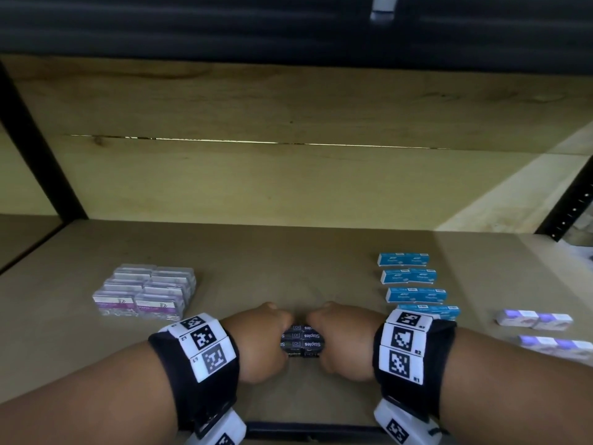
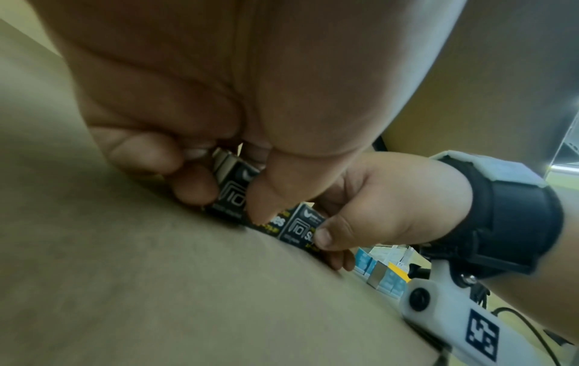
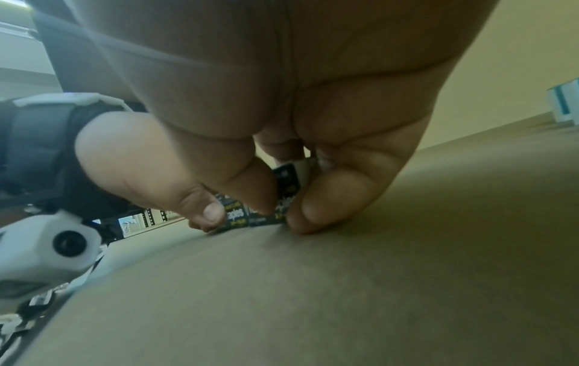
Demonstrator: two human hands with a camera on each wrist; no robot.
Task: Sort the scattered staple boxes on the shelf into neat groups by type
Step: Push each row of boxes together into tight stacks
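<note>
Head view shows both hands closed on a small cluster of black staple boxes (image 1: 301, 341) that sits on the shelf (image 1: 288, 258) near its front edge. The left hand (image 1: 260, 338) pinches the cluster's left end between thumb and curled fingers, and the right hand (image 1: 345, 337) pinches its right end the same way; the wrist views show thumbs (image 2: 266, 198) and fingertips (image 3: 313, 210) pressed against the box faces, with the boxes touching the shelf. Left of the black boxes stands a tight block of clear-cased purple-labelled boxes (image 1: 144, 292). Right of them run rows of blue boxes (image 1: 414, 281), and farther right, pale white-and-purple boxes (image 1: 534, 321).
</note>
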